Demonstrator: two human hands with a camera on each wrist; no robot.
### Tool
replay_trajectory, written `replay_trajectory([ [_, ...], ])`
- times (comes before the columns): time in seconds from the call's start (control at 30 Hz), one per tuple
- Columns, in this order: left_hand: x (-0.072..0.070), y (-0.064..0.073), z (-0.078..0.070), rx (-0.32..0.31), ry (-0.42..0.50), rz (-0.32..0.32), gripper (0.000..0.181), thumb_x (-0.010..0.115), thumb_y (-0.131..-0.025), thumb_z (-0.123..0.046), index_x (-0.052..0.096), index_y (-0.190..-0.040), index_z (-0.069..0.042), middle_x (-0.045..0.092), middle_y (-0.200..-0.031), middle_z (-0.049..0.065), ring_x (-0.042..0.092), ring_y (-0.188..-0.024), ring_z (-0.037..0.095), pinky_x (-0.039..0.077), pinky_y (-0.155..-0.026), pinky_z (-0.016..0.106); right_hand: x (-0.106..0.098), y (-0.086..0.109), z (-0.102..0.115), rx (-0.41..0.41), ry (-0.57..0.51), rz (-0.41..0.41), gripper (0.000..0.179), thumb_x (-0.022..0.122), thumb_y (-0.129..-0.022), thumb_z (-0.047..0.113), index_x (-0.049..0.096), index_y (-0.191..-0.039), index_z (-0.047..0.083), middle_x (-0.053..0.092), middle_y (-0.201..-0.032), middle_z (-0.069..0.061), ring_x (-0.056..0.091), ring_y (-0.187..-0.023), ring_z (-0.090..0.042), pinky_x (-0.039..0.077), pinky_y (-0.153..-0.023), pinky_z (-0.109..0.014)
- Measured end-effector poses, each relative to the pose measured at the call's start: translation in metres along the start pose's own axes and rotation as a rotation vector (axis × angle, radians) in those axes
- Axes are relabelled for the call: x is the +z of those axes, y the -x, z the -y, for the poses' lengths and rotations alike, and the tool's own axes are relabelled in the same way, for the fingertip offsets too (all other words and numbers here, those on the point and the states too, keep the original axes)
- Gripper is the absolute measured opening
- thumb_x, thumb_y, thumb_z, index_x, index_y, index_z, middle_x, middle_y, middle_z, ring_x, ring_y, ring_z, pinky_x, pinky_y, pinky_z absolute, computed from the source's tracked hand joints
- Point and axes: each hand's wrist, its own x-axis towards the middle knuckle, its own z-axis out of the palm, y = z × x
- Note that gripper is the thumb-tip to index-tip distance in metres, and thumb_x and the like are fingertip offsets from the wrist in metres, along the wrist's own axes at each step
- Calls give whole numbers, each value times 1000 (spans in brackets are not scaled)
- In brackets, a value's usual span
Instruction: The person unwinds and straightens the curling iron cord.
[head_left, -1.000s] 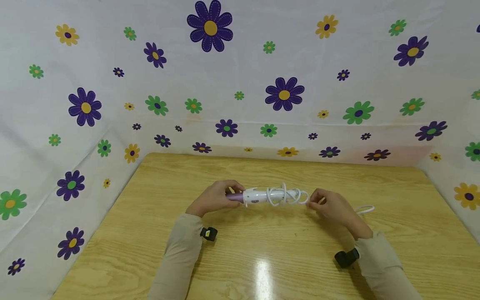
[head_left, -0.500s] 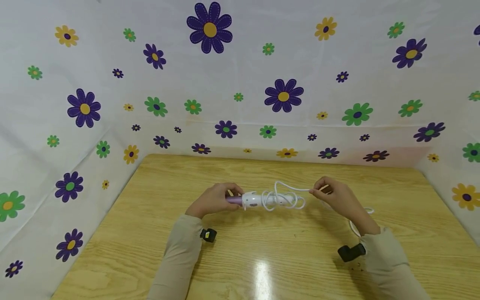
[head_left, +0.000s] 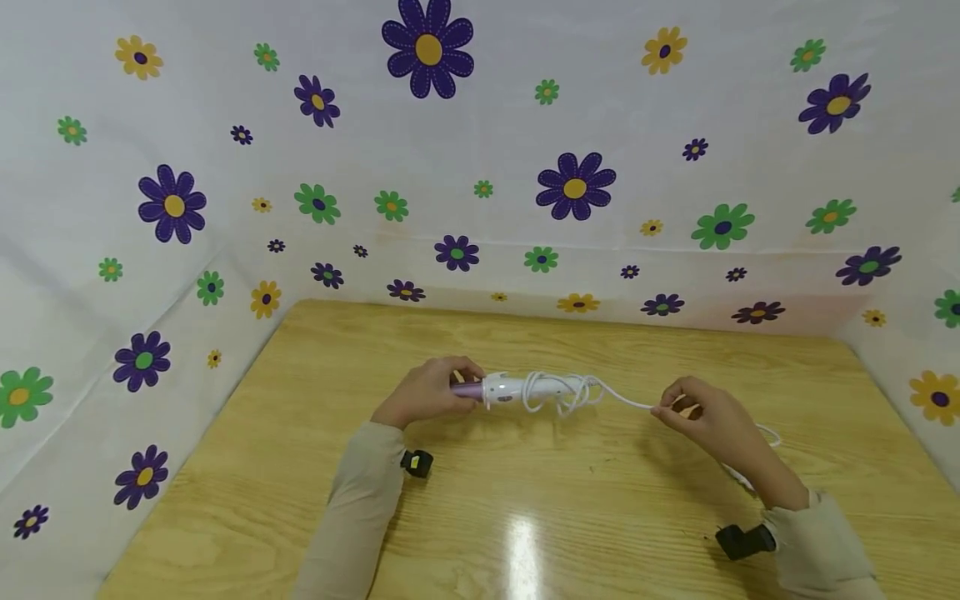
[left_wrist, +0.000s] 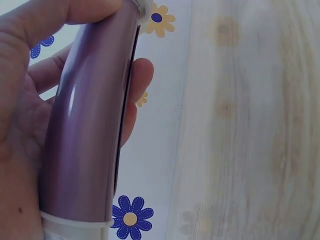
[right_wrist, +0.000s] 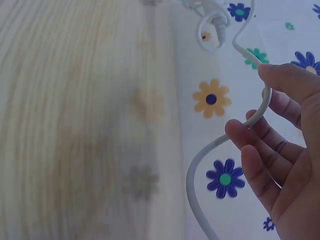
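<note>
My left hand [head_left: 429, 390] grips a curling iron by its purple barrel [left_wrist: 90, 115], and the fingers wrap around it in the left wrist view. The white handle [head_left: 510, 389] points right, with loose loops of white cord [head_left: 573, 393] wound about it. To the right, my right hand [head_left: 708, 417] pinches the cord between thumb and forefinger. In the right wrist view the cord [right_wrist: 196, 175] runs from the pinch past the other fingers and curves downward. More cord [head_left: 769, 435] shows behind the right wrist.
The wooden table [head_left: 390, 517] lies beneath both hands. A white cloth with printed flowers [head_left: 574, 188] hangs at the back and along the sides. Each wrist carries a small black camera, such as the left one [head_left: 417, 463].
My right hand has drawn the cord up and then away to the right, so a longer stretch spans from the handle. The left hand stays nearly still on the barrel.
</note>
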Motion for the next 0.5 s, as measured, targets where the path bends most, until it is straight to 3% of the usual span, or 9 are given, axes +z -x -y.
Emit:
replay_trajectory([
  [0.23,-1,-4,0,-8,-11,10,39,78,-76,-23,67,-113,-22,67,-103,-2,60,-85,12,47,-78,31,-3,8,-24,39,86,12,11,70,-88,26,63,-88,17,68,-96,-5,64,-82,-15,50,-66,-27],
  [0.37,-2,-3,1,-15,4,3,38,78,-77,-21,67,-113,-21,67,-103,-2,60,-85,12,47,-79,32,-3,9,-31,74,92,52,13,70,-88,26,64,-88,14,69,-97,-9,66,-83,-25,47,-65,-33],
  [0.5,-1,-1,3,-16,6,5,38,78,-77,-20,66,-113,-21,67,-103,-2,60,-84,12,47,-79,33,-2,7,-33,81,79,87,13,70,-88,25,65,-89,13,69,-98,-10,65,-84,-24,45,-66,-34],
])
